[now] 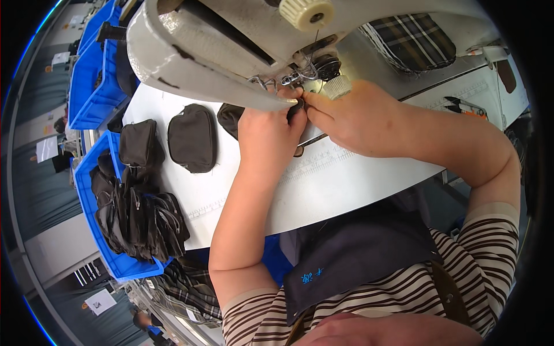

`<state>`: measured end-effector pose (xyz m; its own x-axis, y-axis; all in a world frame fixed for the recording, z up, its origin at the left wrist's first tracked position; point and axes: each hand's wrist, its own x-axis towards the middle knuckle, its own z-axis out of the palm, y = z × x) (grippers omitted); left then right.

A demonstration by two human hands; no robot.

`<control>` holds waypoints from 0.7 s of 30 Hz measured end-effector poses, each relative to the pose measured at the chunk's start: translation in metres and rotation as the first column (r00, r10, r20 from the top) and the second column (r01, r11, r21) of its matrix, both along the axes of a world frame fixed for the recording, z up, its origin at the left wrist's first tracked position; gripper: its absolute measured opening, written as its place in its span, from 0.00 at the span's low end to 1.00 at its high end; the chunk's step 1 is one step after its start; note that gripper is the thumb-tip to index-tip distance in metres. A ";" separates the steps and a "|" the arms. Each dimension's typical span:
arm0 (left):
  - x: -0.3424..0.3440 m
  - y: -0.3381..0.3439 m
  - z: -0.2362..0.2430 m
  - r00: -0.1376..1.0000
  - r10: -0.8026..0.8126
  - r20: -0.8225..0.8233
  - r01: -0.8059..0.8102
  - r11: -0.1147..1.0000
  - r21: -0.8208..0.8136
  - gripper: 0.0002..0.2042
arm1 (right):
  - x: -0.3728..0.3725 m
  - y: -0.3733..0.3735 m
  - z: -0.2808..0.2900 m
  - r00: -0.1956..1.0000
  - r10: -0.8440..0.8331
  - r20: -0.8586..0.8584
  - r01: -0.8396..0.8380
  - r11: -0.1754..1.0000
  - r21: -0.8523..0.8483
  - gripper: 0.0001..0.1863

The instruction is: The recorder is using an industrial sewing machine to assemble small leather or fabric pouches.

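Note:
At the sewing machine [196, 63], both my hands meet just under the needle area. My left hand [266, 134] is closed, thumb and fingers pinching a small dark fabric piece [295, 109]. From the other side my right hand [353, 118] presses its closed fingertips against that same piece, close to the presser foot. Most of the piece is hidden by my fingers and the machine head. Left of my left hand lie a dark fabric pouch piece [229, 119], partly covered, and a rounded black pouch piece [192, 138] flat on the white table [323, 190].
A blue bin [89, 216] at the left overflows with black fabric pieces [138, 213], one black pouch [137, 143] on top. More blue bins [95, 98] stand behind it. Plaid fabric [410, 40] lies at the back right, near orange-handled snips [467, 109]. More plaid cloth [182, 288] hangs below.

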<state>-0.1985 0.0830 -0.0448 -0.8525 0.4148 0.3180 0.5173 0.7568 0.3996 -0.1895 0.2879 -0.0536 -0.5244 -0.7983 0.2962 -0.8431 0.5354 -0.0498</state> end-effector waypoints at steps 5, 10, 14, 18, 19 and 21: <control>0.002 0.000 0.010 0.991 0.048 0.121 -0.054 0.998 0.045 0.13 | -0.005 0.000 -0.004 1.000 -0.012 -0.020 0.011 0.998 -0.059 0.05; -0.004 -0.014 0.021 0.868 0.045 0.494 -0.182 0.956 0.232 0.11 | -0.004 0.001 0.000 0.999 -0.042 -0.027 0.040 0.996 -0.086 0.06; -0.004 -0.015 0.022 0.869 0.056 0.491 -0.178 0.962 0.206 0.10 | -0.004 0.002 -0.002 0.999 -0.043 0.008 0.044 0.994 -0.098 0.07; -0.007 -0.019 0.015 0.856 0.004 0.517 -0.195 0.929 0.315 0.10 | -0.003 -0.001 -0.009 0.999 -0.003 -0.035 -0.005 0.975 -0.224 0.07; -0.006 -0.017 0.015 0.856 0.003 0.517 -0.194 0.929 0.316 0.10 | -0.002 -0.001 -0.010 0.999 -0.004 -0.035 -0.004 0.975 -0.223 0.07; -0.003 -0.012 0.016 0.903 0.099 0.417 -0.224 0.939 0.261 0.08 | -0.002 -0.002 -0.011 0.999 0.015 -0.047 -0.024 0.982 -0.186 0.07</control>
